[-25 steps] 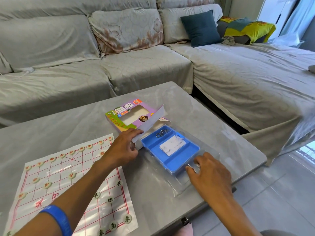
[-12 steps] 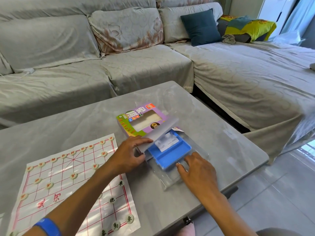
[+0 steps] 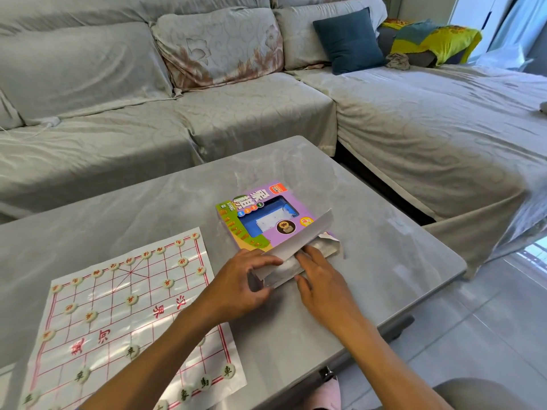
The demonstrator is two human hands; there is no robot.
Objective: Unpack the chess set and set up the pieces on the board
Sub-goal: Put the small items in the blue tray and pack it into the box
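Both hands' fingers [image 3: 310,255] against box [image 3: 266,220] flap [image 3: 299,241].

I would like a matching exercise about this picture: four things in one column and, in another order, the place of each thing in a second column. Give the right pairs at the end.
Things:
1. game box
2. board sheet
3. dark blue cushion
4. yellow blanket

Places:
A. on the sofa, leaning against its back
B. flat on the table, left of the box
C. at the far right end of the sofa
D. on the table, with both hands at its open near end

Right pairs: 1-D, 2-B, 3-A, 4-C
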